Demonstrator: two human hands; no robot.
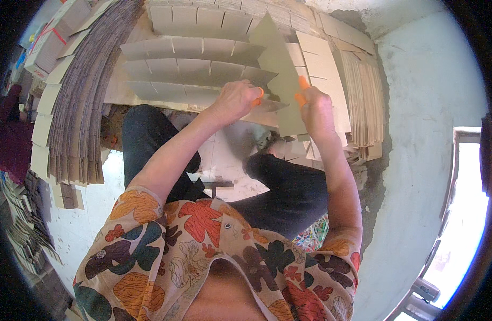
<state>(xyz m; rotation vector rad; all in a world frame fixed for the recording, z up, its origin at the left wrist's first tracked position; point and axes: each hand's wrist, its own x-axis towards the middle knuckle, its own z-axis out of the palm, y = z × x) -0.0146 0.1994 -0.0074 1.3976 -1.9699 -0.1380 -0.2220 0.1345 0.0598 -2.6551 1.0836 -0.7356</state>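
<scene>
Both hands, left hand [236,100] and right hand [314,105], clench one slotted cardboard strip [279,69]; forced crooked into the far cardboard grid [192,69], its slots could tear.

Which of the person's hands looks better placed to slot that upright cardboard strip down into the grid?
Probably the right hand: it grips the upright cardboard strip from its side. The left hand rests on the slotted strips of the grid, seemingly steadying them.

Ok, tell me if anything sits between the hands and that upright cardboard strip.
Nothing visible does. The left hand and the right hand are already on the cardboard strip, which stands over the slotted strips of the grid.
</scene>
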